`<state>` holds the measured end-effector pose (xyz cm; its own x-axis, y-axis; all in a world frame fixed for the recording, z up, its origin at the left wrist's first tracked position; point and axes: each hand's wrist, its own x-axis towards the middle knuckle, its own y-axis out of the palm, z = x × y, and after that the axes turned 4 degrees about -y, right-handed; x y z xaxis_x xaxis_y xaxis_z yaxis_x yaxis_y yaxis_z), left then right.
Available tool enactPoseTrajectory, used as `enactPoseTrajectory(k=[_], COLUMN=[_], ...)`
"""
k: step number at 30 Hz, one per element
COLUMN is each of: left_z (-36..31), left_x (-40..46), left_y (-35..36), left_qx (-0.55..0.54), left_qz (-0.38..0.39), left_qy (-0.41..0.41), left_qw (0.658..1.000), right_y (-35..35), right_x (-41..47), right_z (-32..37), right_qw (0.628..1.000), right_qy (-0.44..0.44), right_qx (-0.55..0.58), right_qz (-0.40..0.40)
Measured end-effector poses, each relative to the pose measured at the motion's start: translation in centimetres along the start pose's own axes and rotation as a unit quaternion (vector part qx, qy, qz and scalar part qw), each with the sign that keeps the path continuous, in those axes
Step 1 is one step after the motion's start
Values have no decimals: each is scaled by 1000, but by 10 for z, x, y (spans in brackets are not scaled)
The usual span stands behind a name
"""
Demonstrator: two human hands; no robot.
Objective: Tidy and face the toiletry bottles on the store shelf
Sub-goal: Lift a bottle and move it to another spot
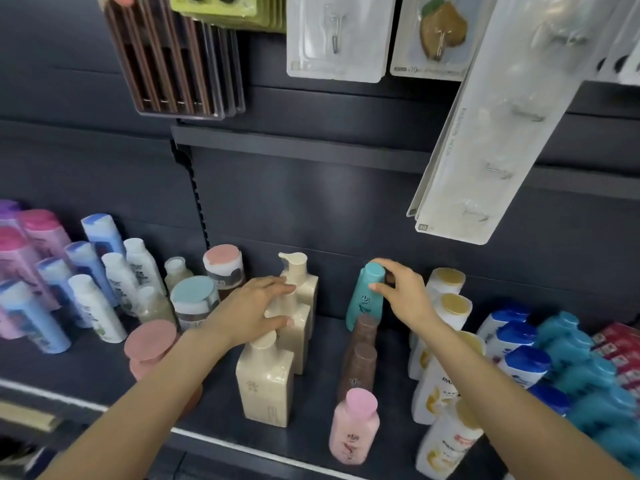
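While both arms reach in from the near edge, the toiletry shelf [398,344] is seen from above and in front:

Left hand [254,308]: lies over the pump head of the middle cream bottle, fingers nearly straight and a little apart, thumb stretched toward the near bottle's pump; it curls round nothing.

Right hand [403,292]: pinches the cap of the teal bottle [365,299] between thumb and fingers; that bottle leans to the left at the far end of its row.

Cream pump bottles [268,379]: three in a line running from near to far, centre of the shelf, each close behind the next.

Brown bottles [360,365]: two, just nearer than the teal bottle, in the same row.

Pink bottle [353,427]: nearest in that row, close to the shelf's front edge, tilted.

White bottles with yellow caps [446,344]: a row just right of the brown bottles.

White bottles with blue caps [519,355]: further right, beside teal bottles [585,368] crowded at the right edge.

Jars with pink and pale teal lids [194,299]: left of the cream bottles.

White, blue and pink bottles [79,282]: leaning rows at the far left.

Hook packs [336,36]: hang on the dark back panel above.
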<state>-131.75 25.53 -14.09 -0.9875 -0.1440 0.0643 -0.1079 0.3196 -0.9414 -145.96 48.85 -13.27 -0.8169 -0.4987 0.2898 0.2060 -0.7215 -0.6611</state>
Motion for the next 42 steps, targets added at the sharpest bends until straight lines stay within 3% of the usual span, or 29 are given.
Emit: enactPoseTrajectory(k=[8,26,33,38,42], left_z=[0,-9,-13,-13,-12], left_x=[1,-3,2,3,3], left_y=[2,0,2,3,3], left_qx=[0,-3,-4,-2,4], left_qz=[-4,-26,-58,-60,-58], left_qy=[-8,-30,-40,-40,-41], left_qw=[1000,999,998,997,997], right_y=[20,26,23,19,24], right_x=[7,10,17,35,52], right_z=[-24,-45,-44,-38,-40], right_qw=[993,983,984,997,992], right_qy=[67,80,98,58,77], right_qx=[-32,5,-12,-44,-88], right_qz=[97,163,146,-28,46])
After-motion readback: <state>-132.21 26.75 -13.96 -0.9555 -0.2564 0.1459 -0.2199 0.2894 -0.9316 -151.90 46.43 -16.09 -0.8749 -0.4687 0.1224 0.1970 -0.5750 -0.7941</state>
